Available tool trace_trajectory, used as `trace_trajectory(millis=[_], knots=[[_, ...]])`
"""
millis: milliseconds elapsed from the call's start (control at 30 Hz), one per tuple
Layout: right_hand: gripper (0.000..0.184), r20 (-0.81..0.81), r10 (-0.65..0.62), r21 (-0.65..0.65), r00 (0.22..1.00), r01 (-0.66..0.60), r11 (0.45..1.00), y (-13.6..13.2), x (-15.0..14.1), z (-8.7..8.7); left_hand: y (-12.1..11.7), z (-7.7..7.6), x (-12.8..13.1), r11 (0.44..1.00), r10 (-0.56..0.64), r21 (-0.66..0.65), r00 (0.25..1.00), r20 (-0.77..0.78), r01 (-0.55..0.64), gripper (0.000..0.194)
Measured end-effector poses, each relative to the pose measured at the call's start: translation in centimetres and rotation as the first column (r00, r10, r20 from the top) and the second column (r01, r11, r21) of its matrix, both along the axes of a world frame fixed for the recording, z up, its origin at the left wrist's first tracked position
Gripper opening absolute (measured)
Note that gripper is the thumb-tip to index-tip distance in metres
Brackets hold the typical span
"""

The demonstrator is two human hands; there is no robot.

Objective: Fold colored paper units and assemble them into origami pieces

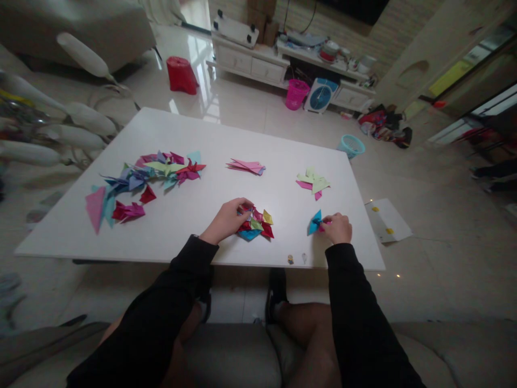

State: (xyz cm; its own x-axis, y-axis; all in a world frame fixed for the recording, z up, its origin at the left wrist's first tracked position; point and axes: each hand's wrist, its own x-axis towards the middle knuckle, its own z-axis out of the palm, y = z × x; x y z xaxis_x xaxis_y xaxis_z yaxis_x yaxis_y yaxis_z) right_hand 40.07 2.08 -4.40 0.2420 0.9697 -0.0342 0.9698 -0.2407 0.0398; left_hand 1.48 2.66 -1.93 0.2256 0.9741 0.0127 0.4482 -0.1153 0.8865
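Note:
My left hand (228,218) is closed at the left side of a small pile of shiny folded paper pieces (256,223) in red, gold, green and blue. Its fingertips are pressed together over the pile's edge, and what they pinch is hidden. Farther right, my right hand (338,228) pinches folded paper with thumb and fingers. A blue folded paper piece (315,222) shows at its fingertips, with a bit of pink beside it. Just beyond that hand lie light green and pink folded papers (313,180).
A large heap of folded paper cranes (161,170) covers the left of the white table (202,215). Narrow pink folded papers (246,166) lie at the middle back. Two small stickers (290,259) are by the front edge. A blue basket (351,145) stands beyond the right corner.

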Motion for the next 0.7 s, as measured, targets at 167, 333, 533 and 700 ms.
trace_trajectory(millis=[167,333,533,700], knots=[[0.023,0.008,-0.063,-0.057,0.998,0.063,0.996,-0.4,0.9,0.0,-0.1,0.1,-0.4,1.000,-0.002,0.001,1.000,-0.001,0.002,0.020],[0.021,-0.018,-0.137,-0.094,0.990,0.134,0.986,-0.6,1.4,0.4,-0.2,0.6,-0.8,1.000,-0.001,-0.008,1.000,-0.003,0.001,0.020],[0.036,-0.062,0.001,0.031,0.998,0.001,1.000,-0.3,-0.7,1.4,-0.3,0.6,-1.3,1.000,-0.008,0.000,1.000,-0.027,0.008,0.020],[0.034,-0.155,0.282,0.246,0.947,-0.240,0.939,0.6,-5.9,2.2,0.0,-0.5,-2.6,0.999,0.050,-0.010,0.993,-0.109,-0.051,0.020]])
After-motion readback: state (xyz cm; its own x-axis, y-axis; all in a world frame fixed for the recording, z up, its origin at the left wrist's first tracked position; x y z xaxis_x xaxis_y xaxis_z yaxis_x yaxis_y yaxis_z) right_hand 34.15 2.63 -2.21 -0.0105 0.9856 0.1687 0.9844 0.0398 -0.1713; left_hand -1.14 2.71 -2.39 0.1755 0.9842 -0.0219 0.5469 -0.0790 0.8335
